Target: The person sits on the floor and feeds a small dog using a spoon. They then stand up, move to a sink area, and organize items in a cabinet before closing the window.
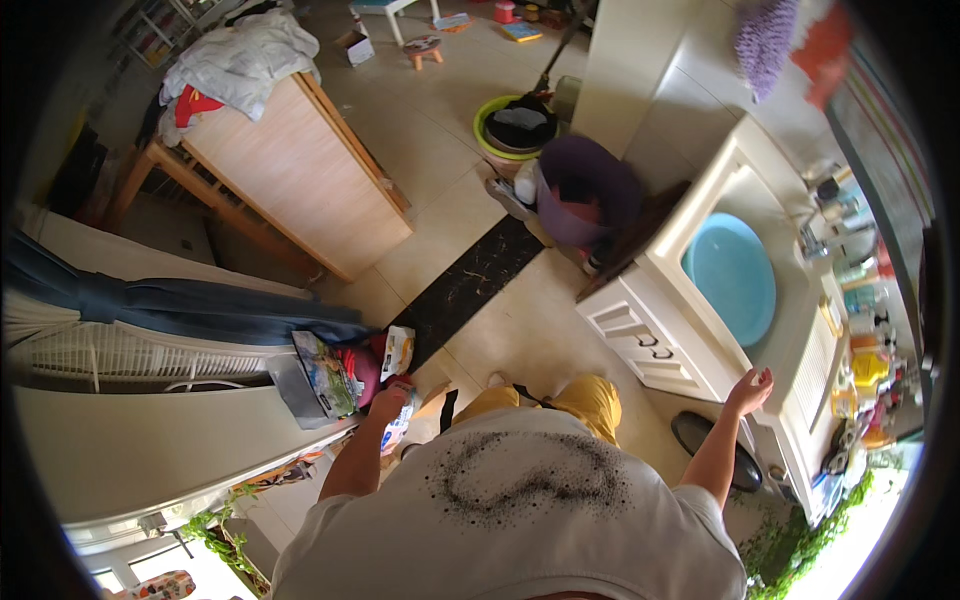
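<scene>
My left hand is at the left, against a cluster of bags and packages beside the white cabinet top. A small red item shows at its fingertips; whether the hand grips it or only touches it cannot be made out. Just below hangs a white package with blue and pink print. A pink-red bag and a white-and-yellow package sit close by. My right hand is held over the front edge of the white laundry sink, fingers apart and holding nothing. A light-blue plastic basin lies in the sink.
Bottles line the sink's back ledge. Beyond it stand a purple tub and a lime-rimmed bucket with dark cloth. A black oval basin leans below the sink. A wooden bed frame bears heaped bedding at upper left.
</scene>
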Motion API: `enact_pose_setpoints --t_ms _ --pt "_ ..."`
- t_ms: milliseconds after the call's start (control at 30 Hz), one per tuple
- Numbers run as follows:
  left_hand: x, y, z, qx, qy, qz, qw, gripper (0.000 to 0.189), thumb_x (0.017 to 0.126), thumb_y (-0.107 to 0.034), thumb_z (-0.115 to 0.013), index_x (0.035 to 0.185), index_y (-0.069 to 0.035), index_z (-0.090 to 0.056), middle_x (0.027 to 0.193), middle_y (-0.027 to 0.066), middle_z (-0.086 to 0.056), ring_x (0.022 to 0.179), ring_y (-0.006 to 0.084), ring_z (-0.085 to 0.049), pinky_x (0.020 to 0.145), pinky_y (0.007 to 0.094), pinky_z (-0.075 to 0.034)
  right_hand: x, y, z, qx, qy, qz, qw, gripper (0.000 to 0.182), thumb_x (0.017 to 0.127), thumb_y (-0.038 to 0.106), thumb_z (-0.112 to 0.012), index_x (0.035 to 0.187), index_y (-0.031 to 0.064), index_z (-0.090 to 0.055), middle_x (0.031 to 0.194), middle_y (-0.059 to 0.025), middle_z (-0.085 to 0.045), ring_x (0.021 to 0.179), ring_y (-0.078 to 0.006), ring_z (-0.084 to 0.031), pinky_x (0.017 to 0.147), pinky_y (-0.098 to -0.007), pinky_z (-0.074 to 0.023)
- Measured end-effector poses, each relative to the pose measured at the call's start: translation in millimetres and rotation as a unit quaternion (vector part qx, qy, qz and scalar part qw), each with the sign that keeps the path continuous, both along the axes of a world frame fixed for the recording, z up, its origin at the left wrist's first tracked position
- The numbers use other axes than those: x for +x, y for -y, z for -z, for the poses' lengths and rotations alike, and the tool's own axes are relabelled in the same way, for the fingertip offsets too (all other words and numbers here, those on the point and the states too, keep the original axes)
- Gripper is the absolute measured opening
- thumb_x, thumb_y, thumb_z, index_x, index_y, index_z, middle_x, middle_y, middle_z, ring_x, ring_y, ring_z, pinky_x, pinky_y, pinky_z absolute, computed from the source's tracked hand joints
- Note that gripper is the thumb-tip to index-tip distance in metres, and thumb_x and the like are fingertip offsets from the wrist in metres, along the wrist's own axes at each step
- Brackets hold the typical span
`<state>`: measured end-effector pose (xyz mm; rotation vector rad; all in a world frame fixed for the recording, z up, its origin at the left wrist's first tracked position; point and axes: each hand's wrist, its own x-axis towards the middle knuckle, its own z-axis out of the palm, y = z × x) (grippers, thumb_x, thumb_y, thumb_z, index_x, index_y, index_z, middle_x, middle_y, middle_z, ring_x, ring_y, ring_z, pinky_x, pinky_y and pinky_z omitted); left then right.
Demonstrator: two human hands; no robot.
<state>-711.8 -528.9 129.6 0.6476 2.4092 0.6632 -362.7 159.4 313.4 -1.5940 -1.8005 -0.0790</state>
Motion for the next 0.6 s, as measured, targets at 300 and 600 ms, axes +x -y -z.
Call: enact_pose_setpoints --t_ms 300,600 --pt "-85.5 -20.3 -15.3 -0.245 -0.002 0.158 0.956 0.018 0.074 -0.016 -0.052 0.085 -0.01 -0.063 0.083 0.0105 -0.063 0.077 0.0267 -0.062 0.062 0.0381 -0.051 -319.6 148.1 -62.7 -0.066 -0.099 -0.543 0.831 0.016 0.076 -0.009 -0.053 0.087 0.0008 -0.059 0.081 -0.0106 -0.061 0.067 -0.0181 -0.057 0.064 -0.0265 -0.0467" --pt "-137.4 -98.3 -87.4 0.08 0.033 -0.256 0.963 0.024 0.08 -0.024 -0.056 0.095 -0.006 -0.062 0.09 0.0106 -0.065 0.082 0.0258 -0.062 0.071 0.0345 -0.049 -578.3 231.8 -10.9 -0.269 0.005 -0.854 0.446 0.009 0.079 0.008 -0.063 0.087 0.0037 -0.064 0.076 -0.0122 -0.064 0.064 -0.0207 -0.063 0.056 -0.0284 -0.0484"
